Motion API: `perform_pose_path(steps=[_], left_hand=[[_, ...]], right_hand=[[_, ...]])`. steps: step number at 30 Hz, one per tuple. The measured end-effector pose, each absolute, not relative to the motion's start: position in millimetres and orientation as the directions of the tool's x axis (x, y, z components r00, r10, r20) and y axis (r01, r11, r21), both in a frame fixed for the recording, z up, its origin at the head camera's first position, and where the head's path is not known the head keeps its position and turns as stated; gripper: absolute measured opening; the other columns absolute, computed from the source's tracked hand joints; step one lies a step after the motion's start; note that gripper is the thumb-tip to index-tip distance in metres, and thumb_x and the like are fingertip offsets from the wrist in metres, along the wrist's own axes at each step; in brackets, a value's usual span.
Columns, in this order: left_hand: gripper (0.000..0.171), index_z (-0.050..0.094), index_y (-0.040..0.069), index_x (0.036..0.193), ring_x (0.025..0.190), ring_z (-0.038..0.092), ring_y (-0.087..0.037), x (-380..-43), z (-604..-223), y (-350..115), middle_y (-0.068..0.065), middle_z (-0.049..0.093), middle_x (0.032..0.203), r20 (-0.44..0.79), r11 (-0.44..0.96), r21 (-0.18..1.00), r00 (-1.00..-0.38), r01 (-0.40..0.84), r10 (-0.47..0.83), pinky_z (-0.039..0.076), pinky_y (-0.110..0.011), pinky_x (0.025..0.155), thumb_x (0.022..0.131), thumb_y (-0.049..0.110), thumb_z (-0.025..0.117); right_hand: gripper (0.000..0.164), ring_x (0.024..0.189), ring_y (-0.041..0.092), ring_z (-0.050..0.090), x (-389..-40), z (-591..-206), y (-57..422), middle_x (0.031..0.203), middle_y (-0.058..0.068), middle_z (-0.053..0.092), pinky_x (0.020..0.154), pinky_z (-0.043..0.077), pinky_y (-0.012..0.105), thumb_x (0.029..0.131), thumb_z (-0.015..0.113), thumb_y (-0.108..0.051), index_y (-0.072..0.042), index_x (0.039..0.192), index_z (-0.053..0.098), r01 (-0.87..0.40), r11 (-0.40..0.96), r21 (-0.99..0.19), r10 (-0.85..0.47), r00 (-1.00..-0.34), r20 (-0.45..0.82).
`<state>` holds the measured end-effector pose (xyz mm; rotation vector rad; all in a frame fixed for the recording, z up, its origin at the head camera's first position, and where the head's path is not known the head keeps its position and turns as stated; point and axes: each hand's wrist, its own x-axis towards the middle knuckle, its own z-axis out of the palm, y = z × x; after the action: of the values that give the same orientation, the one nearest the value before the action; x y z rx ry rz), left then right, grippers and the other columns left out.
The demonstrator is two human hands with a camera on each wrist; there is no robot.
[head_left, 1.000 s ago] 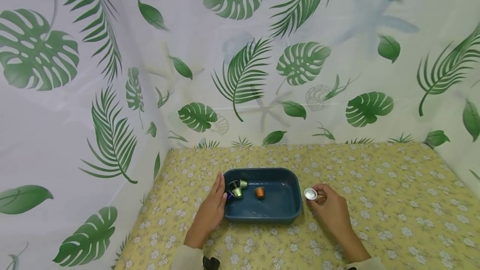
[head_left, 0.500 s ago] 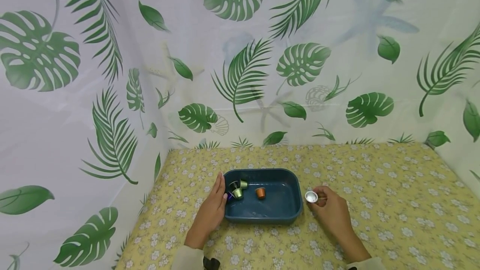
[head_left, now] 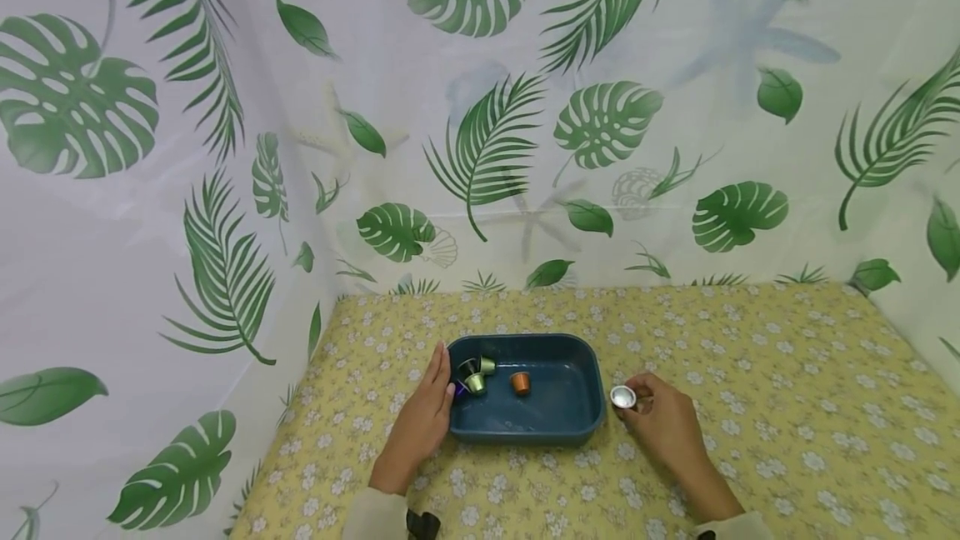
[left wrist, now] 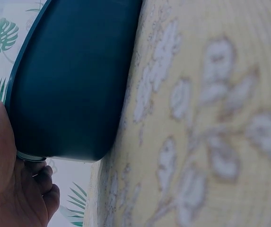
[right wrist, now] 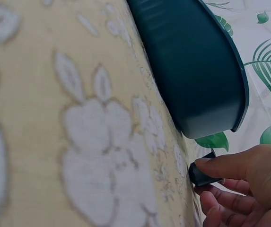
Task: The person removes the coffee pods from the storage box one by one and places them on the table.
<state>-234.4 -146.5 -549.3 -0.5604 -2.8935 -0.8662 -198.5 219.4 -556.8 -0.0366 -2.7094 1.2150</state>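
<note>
A dark blue rectangular tub (head_left: 525, 438) stands on the table with several coffee capsules in it. An orange capsule (head_left: 521, 383) lies near its middle; a black one (head_left: 468, 367), light green ones (head_left: 476, 384) and a purple one (head_left: 461, 388) cluster at its left end. My left hand (head_left: 422, 423) rests along the tub's left wall, fingers extended. To the right of the tub, my right hand (head_left: 666, 422) pinches a coffee capsule (head_left: 622, 397) between thumb and fingers, silver lid facing up towards the head camera. In the right wrist view this capsule's body (right wrist: 202, 171) looks dark, close over the cloth.
A yellow flowered cloth (head_left: 780, 390) covers the table. White sheeting (head_left: 480, 165) with green leaf prints hangs behind, and more of it (head_left: 135, 273) is on the left. The tub's end wall (right wrist: 206, 71) rises just beyond the right hand.
My right hand has lowered the capsule slightly towards me, beside the tub. The left hand and the capsules in the tub stay where they were.
</note>
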Motion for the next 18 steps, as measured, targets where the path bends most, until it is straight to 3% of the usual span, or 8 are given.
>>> perform_pose_path(steps=[18], left_hand=[[0.059, 0.01, 0.007, 0.163, 0.152, 0.023, -0.028, -232.6, -547.0, -146.6, -0.006, 0.001, 0.171, 0.161, 0.769, 0.531, -0.933, 0.356, 0.321, 0.034, -0.05, 0.116, 0.113, 0.026, 0.034]], right_hand=[[0.043, 0.07, 0.015, 0.061, -196.0, -551.2, 220.1, 0.102, 0.014, 0.07, 0.057, 0.049, 0.031, 0.082, 0.083, -0.001, 0.002, 0.12, 0.065, -0.048, 0.654, -0.755, 0.054, -0.992, 0.11]])
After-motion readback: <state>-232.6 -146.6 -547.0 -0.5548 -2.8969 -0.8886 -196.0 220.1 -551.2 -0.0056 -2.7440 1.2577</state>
